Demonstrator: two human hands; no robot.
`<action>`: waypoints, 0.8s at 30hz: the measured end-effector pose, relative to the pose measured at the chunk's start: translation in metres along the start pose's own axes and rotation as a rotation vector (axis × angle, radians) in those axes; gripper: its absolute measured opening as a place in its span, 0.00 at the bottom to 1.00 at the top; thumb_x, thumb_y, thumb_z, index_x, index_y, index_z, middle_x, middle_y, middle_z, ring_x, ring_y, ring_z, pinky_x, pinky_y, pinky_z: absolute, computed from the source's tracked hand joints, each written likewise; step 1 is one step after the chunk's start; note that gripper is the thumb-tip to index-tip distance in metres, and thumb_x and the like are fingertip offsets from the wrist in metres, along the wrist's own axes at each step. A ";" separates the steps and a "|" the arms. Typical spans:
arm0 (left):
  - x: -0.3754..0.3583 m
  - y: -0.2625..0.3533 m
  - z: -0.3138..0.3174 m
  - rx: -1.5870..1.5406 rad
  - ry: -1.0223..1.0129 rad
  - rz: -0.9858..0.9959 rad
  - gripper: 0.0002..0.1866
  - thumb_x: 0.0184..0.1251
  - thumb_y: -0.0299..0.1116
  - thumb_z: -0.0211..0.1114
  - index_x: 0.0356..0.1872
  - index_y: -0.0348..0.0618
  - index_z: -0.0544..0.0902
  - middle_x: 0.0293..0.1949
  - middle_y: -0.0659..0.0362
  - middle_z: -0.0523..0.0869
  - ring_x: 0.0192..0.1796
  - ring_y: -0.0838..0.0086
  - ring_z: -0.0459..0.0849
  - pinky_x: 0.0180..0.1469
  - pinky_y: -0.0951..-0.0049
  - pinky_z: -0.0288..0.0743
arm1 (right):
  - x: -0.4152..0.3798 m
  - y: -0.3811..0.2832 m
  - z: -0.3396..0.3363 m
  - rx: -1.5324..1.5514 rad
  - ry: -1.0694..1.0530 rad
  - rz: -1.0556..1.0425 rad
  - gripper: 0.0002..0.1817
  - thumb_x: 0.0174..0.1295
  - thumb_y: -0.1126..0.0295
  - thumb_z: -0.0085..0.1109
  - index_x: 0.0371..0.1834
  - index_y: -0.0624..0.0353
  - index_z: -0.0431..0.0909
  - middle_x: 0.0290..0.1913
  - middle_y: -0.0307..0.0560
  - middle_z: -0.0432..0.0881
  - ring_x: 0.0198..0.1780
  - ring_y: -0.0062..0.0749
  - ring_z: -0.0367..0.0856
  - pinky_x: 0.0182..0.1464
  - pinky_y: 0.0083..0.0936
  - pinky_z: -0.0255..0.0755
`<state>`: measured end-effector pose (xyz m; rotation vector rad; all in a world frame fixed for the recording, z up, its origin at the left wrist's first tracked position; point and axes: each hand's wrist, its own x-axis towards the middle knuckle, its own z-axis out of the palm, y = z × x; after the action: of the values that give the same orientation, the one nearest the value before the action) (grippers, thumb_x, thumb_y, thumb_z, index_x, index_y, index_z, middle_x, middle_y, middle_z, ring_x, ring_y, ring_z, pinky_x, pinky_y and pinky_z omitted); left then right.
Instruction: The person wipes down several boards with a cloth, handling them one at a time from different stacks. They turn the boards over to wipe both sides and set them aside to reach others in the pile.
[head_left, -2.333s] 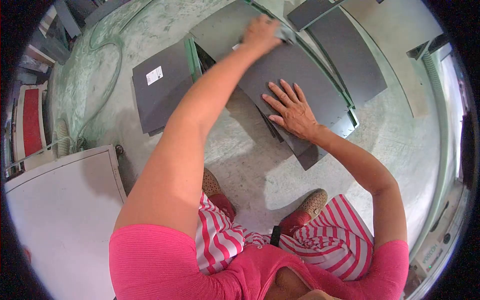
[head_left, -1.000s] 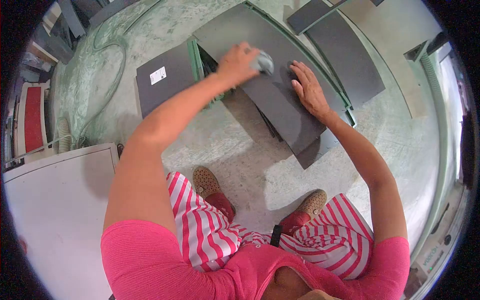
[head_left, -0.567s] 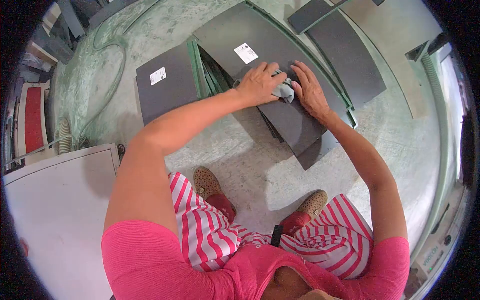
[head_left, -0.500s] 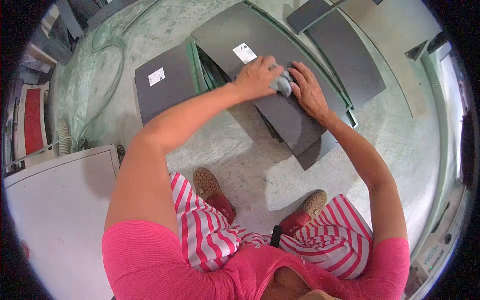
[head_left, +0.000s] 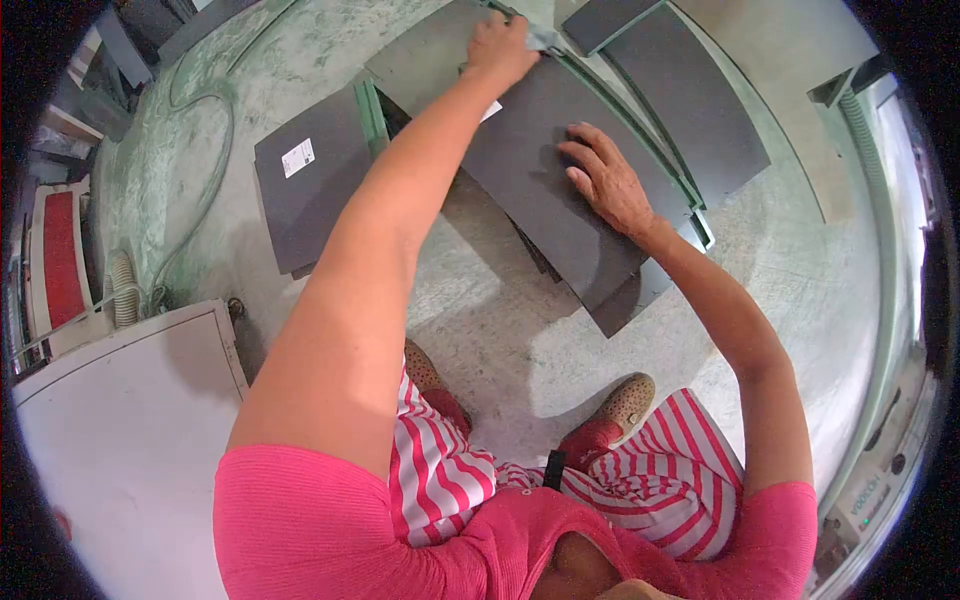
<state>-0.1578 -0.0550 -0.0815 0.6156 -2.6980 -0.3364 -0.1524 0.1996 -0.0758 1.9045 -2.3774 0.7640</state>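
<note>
My left hand (head_left: 500, 48) reaches to the far edge of a large dark grey panel (head_left: 540, 140), its fingers closed on a grey-blue cloth (head_left: 543, 38). The cloth lies by the panel's green-edged long side. Across the nearer half of the same panel, my right hand (head_left: 612, 188) rests with fingers apart and nothing in it. A white label (head_left: 491, 110) on the panel is mostly covered by my left forearm. Further panels show beneath this one, at its near corner.
To the left lies another dark panel stack (head_left: 320, 190) with a label. Dark panels (head_left: 690, 110) lie at the right, beside a pale board (head_left: 800, 150). A white flat-topped unit (head_left: 130, 420) stands lower left. A hose (head_left: 228, 140) crosses the concrete floor.
My left hand has moved away from my right, up to the panel's far edge, taking the cloth with it. My right hand stays on the panel, its fingers now off the cloth.
</note>
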 end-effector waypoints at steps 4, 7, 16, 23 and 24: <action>-0.024 0.044 0.011 -0.094 -0.046 0.226 0.27 0.52 0.44 0.69 0.54 0.48 0.75 0.55 0.47 0.71 0.56 0.49 0.73 0.55 0.52 0.73 | -0.015 -0.036 -0.001 0.268 -0.102 -0.049 0.16 0.65 0.62 0.55 0.51 0.58 0.76 0.60 0.56 0.70 0.62 0.52 0.69 0.64 0.40 0.66; -0.050 0.080 0.005 -0.151 -0.188 0.336 0.28 0.50 0.43 0.70 0.54 0.48 0.76 0.57 0.47 0.70 0.58 0.50 0.70 0.56 0.53 0.73 | -0.025 -0.074 0.002 0.368 -0.275 -0.229 0.16 0.65 0.60 0.54 0.51 0.58 0.76 0.59 0.56 0.70 0.61 0.53 0.70 0.63 0.41 0.67; -0.145 0.137 -0.010 -0.294 -0.320 0.707 0.24 0.47 0.38 0.72 0.48 0.50 0.76 0.53 0.50 0.71 0.55 0.50 0.73 0.50 0.52 0.77 | -0.032 -0.120 -0.002 0.408 -0.351 -0.368 0.17 0.66 0.56 0.52 0.47 0.57 0.77 0.53 0.51 0.76 0.54 0.48 0.76 0.55 0.41 0.74; -0.193 0.049 -0.049 -0.269 -0.472 0.899 0.28 0.44 0.34 0.73 0.51 0.51 0.75 0.53 0.53 0.72 0.56 0.52 0.74 0.51 0.54 0.76 | -0.051 -0.115 -0.018 0.450 -0.279 -0.431 0.15 0.65 0.57 0.54 0.43 0.57 0.77 0.47 0.47 0.79 0.47 0.45 0.80 0.48 0.37 0.77; -0.193 0.038 -0.063 -0.267 -0.475 0.902 0.28 0.44 0.34 0.73 0.51 0.51 0.75 0.53 0.53 0.72 0.56 0.52 0.74 0.51 0.54 0.76 | -0.051 -0.111 -0.022 0.451 -0.275 -0.428 0.15 0.65 0.57 0.54 0.43 0.57 0.77 0.47 0.47 0.79 0.47 0.45 0.80 0.48 0.37 0.77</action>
<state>0.0151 0.0568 -0.0676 -0.8454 -2.9309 -0.6155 -0.0438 0.2386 -0.0307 2.7296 -1.9033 1.1252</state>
